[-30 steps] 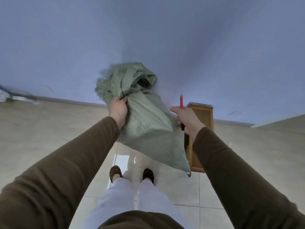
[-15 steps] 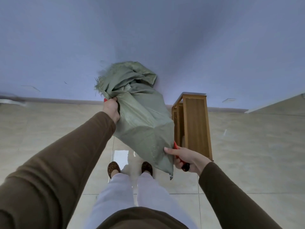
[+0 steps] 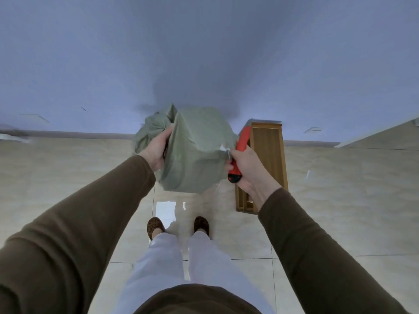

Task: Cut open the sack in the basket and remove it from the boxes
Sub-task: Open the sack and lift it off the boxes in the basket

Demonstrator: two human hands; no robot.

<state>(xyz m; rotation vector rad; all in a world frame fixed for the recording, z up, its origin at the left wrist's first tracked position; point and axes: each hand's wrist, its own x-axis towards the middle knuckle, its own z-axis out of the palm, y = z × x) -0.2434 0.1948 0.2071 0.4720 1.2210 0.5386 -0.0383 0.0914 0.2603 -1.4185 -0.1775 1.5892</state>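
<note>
Between our hands hangs the green sack: left hand grips its bunched end, right hand clamps the red cutter at its right side.

sack contents: the green sack wraps them fully; only a boxy bulge shows, nothing of what is inside.
cutter blade: the red cutter shows its handle only; the tip sits at the sack's edge, too small to tell.
right hand: its fingers are hidden behind the handle.
left hand: its fingertips are sunk in the sack's folds.
wooden stand: partly covered by the right forearm; its form is unclear.
sleeves: cut off by the bottom edge.
</note>
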